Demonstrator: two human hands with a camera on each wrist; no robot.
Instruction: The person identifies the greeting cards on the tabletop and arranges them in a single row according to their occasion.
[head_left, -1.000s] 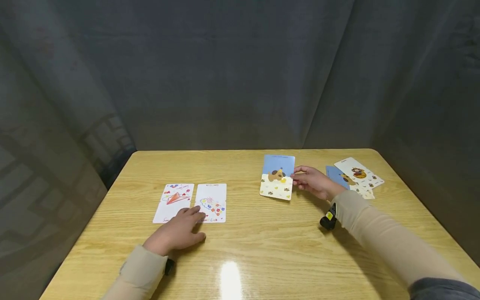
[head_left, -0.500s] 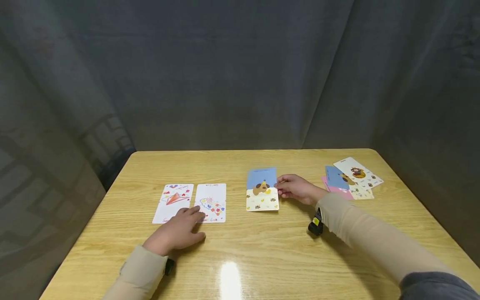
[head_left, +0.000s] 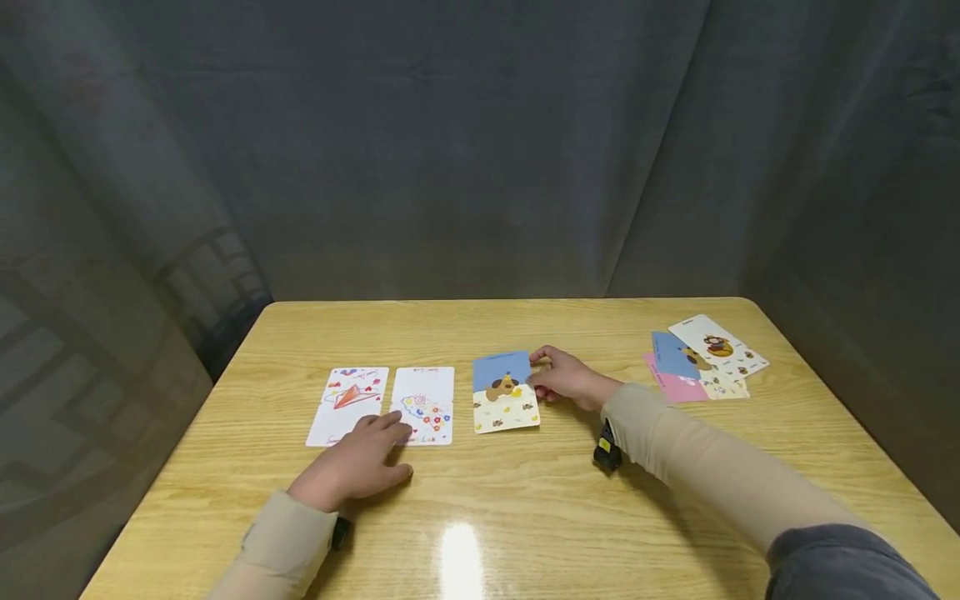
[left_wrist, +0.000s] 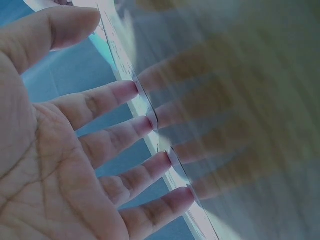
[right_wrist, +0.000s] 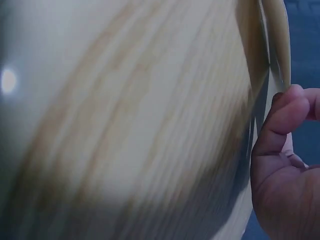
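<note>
Grey curtains hang behind the wooden counter point(head_left: 525, 500). Near its middle lies the dog card point(head_left: 505, 403), long axis running from near edge to far edge, blue half toward the far edge, slightly tilted. The right hand point(head_left: 567, 379) pinches its right edge, thumb and fingers closed on the card. The left hand point(head_left: 352, 467) rests flat, fingers straight, fingertips touching the flower card point(head_left: 424, 407) beside the kite card point(head_left: 347, 405). A loose card pile point(head_left: 701, 362) lies by the far right corner.
</note>
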